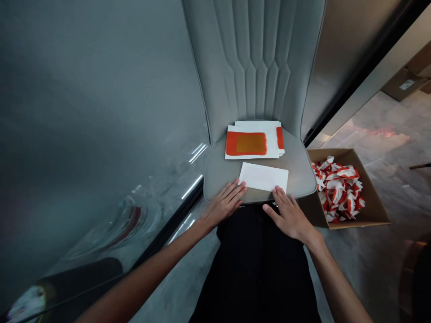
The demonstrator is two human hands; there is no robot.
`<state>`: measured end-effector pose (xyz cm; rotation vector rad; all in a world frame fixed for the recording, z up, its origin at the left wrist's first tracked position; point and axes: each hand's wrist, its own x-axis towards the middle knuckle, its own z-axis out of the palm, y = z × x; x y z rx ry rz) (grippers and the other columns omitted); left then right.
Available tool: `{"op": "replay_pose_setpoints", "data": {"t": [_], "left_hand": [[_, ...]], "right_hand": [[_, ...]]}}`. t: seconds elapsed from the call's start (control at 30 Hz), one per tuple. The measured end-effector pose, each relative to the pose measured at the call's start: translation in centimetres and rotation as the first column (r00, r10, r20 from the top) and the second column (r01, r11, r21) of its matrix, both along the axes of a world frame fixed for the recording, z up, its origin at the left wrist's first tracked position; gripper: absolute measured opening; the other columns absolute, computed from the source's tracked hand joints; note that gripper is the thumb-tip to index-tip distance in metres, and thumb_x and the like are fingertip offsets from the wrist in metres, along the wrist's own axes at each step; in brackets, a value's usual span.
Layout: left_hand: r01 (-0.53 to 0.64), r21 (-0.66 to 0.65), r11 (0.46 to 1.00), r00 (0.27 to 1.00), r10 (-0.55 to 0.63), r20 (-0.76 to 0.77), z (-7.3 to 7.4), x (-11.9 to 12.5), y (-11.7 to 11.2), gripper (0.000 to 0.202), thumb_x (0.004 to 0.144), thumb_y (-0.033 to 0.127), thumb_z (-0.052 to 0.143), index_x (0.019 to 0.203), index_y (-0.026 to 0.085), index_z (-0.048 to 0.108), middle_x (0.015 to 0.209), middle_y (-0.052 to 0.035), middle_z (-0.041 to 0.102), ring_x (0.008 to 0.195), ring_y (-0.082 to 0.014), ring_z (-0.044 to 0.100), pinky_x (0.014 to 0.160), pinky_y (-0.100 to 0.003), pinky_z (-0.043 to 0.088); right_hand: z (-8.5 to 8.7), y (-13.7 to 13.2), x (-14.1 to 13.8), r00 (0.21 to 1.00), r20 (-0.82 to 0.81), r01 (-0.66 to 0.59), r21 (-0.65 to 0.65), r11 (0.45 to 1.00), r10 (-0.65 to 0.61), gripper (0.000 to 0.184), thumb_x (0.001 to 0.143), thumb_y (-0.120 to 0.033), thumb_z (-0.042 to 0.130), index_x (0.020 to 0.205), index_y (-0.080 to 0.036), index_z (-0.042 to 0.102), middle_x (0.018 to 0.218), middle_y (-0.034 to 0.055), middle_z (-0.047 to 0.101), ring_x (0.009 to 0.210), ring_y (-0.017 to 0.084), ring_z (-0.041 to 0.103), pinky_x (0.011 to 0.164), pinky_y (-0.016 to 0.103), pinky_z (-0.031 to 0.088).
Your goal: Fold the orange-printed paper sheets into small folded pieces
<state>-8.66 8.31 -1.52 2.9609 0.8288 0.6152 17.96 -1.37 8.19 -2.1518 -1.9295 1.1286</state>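
shiny wall: a tall grey panel (101, 134) fills the left side, standing just beside the chair and giving back blurred reflections.

left hand: the left hand (222, 204) lies flat and open, fingers spread, its fingertips at the near left corner of the sheet. nothing is clamped. if it dragged as it pressed, the sheet could skew.

white sheet: a plain white sheet (263, 177) lies slightly askew on the front of the chair seat (222, 166), between the hands. it sits close to the seat's front edge, so a careless push could tip it onto the dark clothes (256, 269) or the floor.

printed stack: a loose stack of printed sheets (247, 143) with orange patches rests just behind the white sheet. an elbow or a knock could fan it out. whether the orange is wet, i can't tell; if it is, a touch might smear it.

right hand: the right hand (288, 216) is open too, well apart from the left, with its fingertips on the sheet's near edge and holding nothing.

cardboard box: an open cardboard box (373, 197) beside the chair holds red-and-white paper scraps (338, 193). a sheet sliding right could drop among them.
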Motion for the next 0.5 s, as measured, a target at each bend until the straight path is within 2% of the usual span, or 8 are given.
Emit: {"op": "replay_pose_setpoints", "data": {"t": [0.2,0.3,0.4,0.5], "left_hand": [[0.019,0.021,1.0,0.999,-0.019,0.028,0.1,0.1,0.1,0.062,0.106,0.018,0.049,0.165,0.016,0.029,0.155,-0.0125,0.054,0.152,-0.0251,0.042,0.126,-0.045,0.038],[0.043,0.019,0.999,0.999,-0.043,0.013,0.6,0.1,0.2,0.064,0.106,0.017,0.049,0.166,0.014,0.027,0.156,-0.0146,0.053,0.15,-0.0261,0.045,0.124,-0.046,0.042],[0.056,-0.009,0.998,0.998,-0.056,-0.03,1.3,0.2,0.1,0.062,0.106,0.019,0.049,0.165,0.014,0.029,0.157,-0.016,0.051,0.148,-0.0276,0.048,0.122,-0.048,0.045],[0.033,-0.031,0.999,0.997,-0.035,-0.067,1.7,0.3,-0.1,0.058,0.106,0.019,0.048,0.162,0.014,0.035,0.157,-0.0159,0.051,0.148,-0.0283,0.049,0.122,-0.049,0.045]], "right_hand": [[0.1,-1.7,-0.9,0.995,0.079,0.059,0.059,0.996,-0.064,0.094,0.102,-0.074,0.029,0.163,-0.002,0.03,0.17,0.0199,0.023,0.161,0.03,0.02,0.132,0.05,0.018],[0.1,-2.5,-1.5,0.986,0.145,0.067,0.1,0.993,-0.081,0.093,0.103,-0.071,0.031,0.16,0.002,0.034,0.168,0.0244,0.027,0.16,0.032,0.024,0.131,0.05,0.02],[0.1,-2.7,-2.5,0.982,0.174,0.042,0.181,0.983,-0.073,0.084,0.105,-0.061,0.035,0.159,0.004,0.037,0.167,0.0259,0.029,0.16,0.033,0.024,0.132,0.051,0.02],[0.0,-2.2,-3.7,0.985,0.164,-0.001,0.268,0.964,-0.045,0.072,0.105,-0.047,0.043,0.16,0.0,0.037,0.167,0.0241,0.031,0.16,0.035,0.024,0.131,0.056,0.021]]}}
